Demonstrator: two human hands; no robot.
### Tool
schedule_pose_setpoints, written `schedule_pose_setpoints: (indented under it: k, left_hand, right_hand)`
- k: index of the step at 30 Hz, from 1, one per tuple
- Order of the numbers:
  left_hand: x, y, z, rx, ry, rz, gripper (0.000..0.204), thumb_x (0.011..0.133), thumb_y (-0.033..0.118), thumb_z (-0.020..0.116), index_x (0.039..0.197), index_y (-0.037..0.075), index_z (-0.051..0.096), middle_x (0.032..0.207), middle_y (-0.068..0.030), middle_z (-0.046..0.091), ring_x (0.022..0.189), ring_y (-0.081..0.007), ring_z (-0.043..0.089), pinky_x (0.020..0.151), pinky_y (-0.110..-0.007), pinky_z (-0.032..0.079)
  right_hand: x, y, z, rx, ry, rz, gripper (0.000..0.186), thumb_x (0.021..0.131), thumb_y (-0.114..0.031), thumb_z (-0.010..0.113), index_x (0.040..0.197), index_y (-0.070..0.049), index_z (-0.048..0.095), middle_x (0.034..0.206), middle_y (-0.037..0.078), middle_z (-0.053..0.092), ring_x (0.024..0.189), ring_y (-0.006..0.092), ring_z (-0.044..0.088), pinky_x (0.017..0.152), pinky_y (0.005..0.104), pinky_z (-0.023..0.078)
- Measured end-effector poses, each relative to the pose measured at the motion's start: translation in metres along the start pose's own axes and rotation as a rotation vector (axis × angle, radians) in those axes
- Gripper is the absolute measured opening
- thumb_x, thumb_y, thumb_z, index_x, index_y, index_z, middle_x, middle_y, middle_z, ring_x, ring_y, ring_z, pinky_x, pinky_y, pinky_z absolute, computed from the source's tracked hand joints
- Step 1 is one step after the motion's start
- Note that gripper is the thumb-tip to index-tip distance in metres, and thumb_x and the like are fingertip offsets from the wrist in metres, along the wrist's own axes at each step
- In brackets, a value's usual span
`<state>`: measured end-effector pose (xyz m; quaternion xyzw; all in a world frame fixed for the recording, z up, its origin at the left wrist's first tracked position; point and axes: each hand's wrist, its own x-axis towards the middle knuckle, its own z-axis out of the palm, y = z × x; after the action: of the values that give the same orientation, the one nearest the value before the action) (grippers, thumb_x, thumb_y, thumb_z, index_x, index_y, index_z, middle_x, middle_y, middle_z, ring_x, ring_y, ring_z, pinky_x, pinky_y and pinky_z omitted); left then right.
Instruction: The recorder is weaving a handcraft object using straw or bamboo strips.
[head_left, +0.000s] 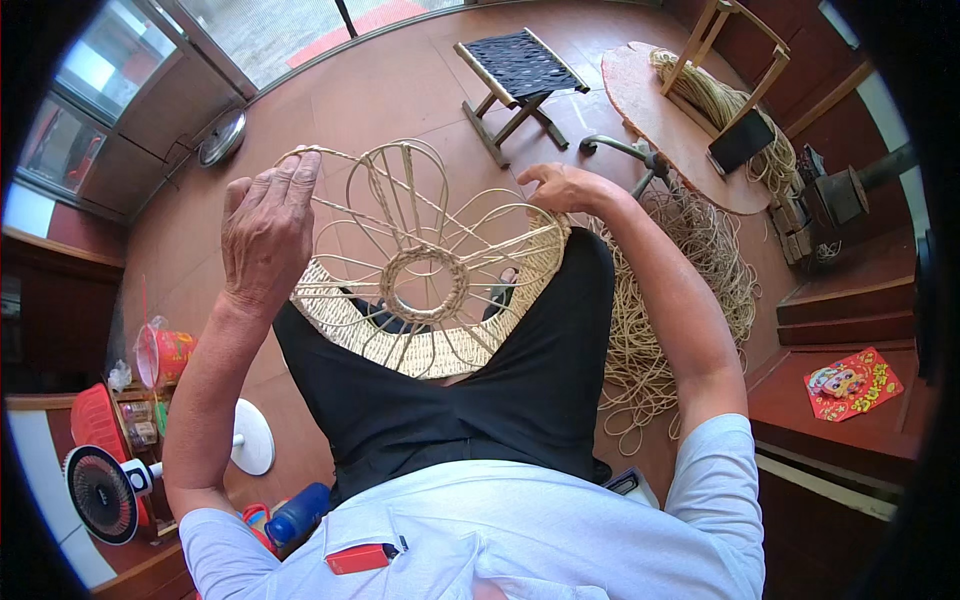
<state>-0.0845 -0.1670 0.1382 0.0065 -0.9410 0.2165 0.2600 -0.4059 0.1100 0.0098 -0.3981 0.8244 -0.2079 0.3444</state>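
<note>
The fingers (283,180) of the left hand (265,225) are bent and pressed together, their tips pinching a pale cord (335,154) that slants away rightward and toward the body. The right hand (562,190) sits above the right end of the woven band, its index finger stretched out to the left; whether the other fingers grip anything there, I cannot tell. The round openwork piece lies across the lap, its thick woven band (430,352) curving from the left thigh to the right thigh along the lap's near side, with bare loops fanning toward the knees. It has no clear long axis. Its small braided hub (425,258) lies to the right of the left fingertips and closer to the body, and to the left of the right hand, which is the nearer of the two. Loose cord is heaped in a tangle (680,300) on the floor beside the right leg. Beyond it, a coil (700,90) lies toward the right edge of a rounded surface (635,100), with a dark flat device (742,142) just beside. As for writing, yellow lettering runs over a red paper decoration (853,384) at far right; a red packet (360,558) at the shirt pocket and a fan (102,495) at lower left show nothing I can read.
</note>
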Motion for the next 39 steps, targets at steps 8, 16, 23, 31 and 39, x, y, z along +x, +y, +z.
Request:
schedule_pose_setpoints:
  k: [8,16,23,31,39]
  left_hand:
    - [-0.016,0.0,0.004,-0.027,-0.084,-0.079,0.05,0.099,0.002,0.066,0.149,0.004,0.068,0.139,-0.0121,0.077,0.124,-0.0229,0.074,0.103,-0.041,0.05]
    - [-0.028,-0.005,0.025,-0.089,-0.076,-0.159,0.046,0.105,0.007,0.062,0.151,0.008,0.067,0.14,-0.0113,0.077,0.12,-0.0267,0.075,0.1,-0.043,0.054]
    - [-0.03,0.004,0.029,-0.156,-0.059,-0.214,0.047,0.107,0.01,0.062,0.154,0.01,0.066,0.143,-0.01,0.076,0.122,-0.0256,0.076,0.105,-0.047,0.055]
    - [-0.018,0.001,0.02,-0.144,-0.07,-0.192,0.047,0.106,0.007,0.063,0.153,0.009,0.067,0.144,-0.0099,0.076,0.12,-0.0258,0.077,0.1,-0.042,0.056]
    - [0.003,-0.003,0.03,-0.273,0.025,-0.148,0.05,0.103,0.001,0.066,0.153,0.004,0.065,0.143,-0.0177,0.074,0.127,-0.0365,0.074,0.109,-0.045,0.059]
  right_hand:
    - [-0.057,0.004,-0.003,1.149,0.45,-0.001,0.053,0.098,0.002,0.064,0.151,-0.002,0.06,0.094,-0.001,0.06,0.081,0.0109,0.064,0.072,0.0287,0.056]
    - [-0.231,0.239,-0.022,1.613,0.999,0.102,0.031,0.104,0.01,0.054,0.133,-0.001,0.058,0.095,0.003,0.055,0.078,0.014,0.054,0.057,0.0243,0.046]
    - [-0.327,0.36,0.081,1.053,1.282,0.873,0.027,0.091,-0.004,0.072,0.115,0.006,0.067,0.092,0.012,0.067,0.074,0.0276,0.065,0.069,0.0383,0.058]
    - [-0.187,-0.023,0.107,0.066,1.155,-0.229,0.035,0.103,-0.004,0.077,0.137,-0.007,0.078,0.118,0.011,0.079,0.107,0.0239,0.075,0.093,0.0333,0.059]
    - [-0.104,-0.115,0.153,-0.055,0.875,-0.579,0.049,0.097,-0.002,0.077,0.146,-0.004,0.072,0.122,0.016,0.075,0.109,0.035,0.073,0.098,0.0453,0.059]
